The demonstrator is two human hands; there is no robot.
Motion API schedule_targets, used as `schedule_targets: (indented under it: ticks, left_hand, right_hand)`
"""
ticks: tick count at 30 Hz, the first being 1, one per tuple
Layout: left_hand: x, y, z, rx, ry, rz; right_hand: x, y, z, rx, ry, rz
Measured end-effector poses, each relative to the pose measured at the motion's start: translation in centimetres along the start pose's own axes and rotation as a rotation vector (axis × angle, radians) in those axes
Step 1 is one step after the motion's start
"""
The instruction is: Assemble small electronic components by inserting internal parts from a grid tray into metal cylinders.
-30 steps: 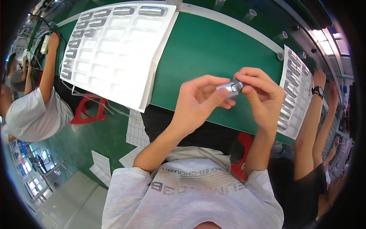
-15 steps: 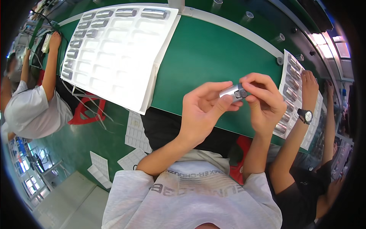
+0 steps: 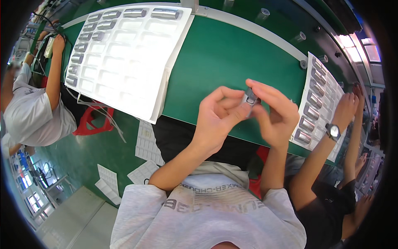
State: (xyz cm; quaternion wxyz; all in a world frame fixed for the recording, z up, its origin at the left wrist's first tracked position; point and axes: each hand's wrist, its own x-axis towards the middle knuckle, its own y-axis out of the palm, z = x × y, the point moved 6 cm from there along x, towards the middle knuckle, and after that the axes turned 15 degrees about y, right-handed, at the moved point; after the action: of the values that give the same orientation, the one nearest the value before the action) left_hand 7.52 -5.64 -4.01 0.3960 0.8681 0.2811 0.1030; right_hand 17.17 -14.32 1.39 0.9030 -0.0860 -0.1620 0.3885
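Above the green tabletop, my left hand [image 3: 219, 118] grips a small metal cylinder [image 3: 250, 97] with a dark grey end, its thumb laid along the side. My right hand [image 3: 277, 114] pinches the dark end from above and the right between thumb and fingers. The lower part of the cylinder is blurred and partly covered by my fingers. To the left lies a white moulded tray [image 3: 128, 70], where similar metal cylinders fill the far row and the left column, with a few more beside them.
At right, another white tray [image 3: 321, 103] holds several metal cylinders, beside a co-worker's hand [image 3: 346, 108] wearing a watch. Cylinders [image 3: 263, 15] stand beyond the table's raised pale edge [image 3: 248, 31]. A red stool [image 3: 93, 120] and loose trays [image 3: 108, 182] are on the floor at left.
The cylinder has swung from lying slantwise to nearly upright, dark end up. My right hand has shifted left and turned with it. The co-worker's hand at right has moved away from the tray's cylinders.
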Motion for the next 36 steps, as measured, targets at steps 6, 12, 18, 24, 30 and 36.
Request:
schedule_targets:
  ticks: [6, 12, 18, 24, 30, 36]
  left_hand:
    - [0.4, 0.2, -0.8, 0.162, 0.087, 0.037]
    - [0.2, 0.3, -0.8, 0.212, 0.113, 0.030]
    - [1.1, 0.4, -0.9, 0.297, 0.126, 0.071]
    - [2.3, -2.5, -2.1, 0.256, 0.120, 0.033]
    - [2.7, -0.8, -9.2, 0.697, 0.468, 0.102]
    - [1.9, -8.9, -20.3, 1.107, 0.635, -0.121]
  right_hand:
    - [-1.2, 1.4, -0.2, -0.165, -0.080, -0.217]
    - [-1.1, 1.3, 0.7, -0.245, -0.176, -0.286]
    - [-1.0, 1.1, 0.1, -0.239, -0.232, -0.242]
    - [2.8, 1.9, 0.8, -0.225, 0.105, 0.193]
    - [16.8, -7.2, -4.1, -0.494, 0.060, -0.181]
    - [27.1, -11.4, -17.3, -0.994, 0.244, 0.003]
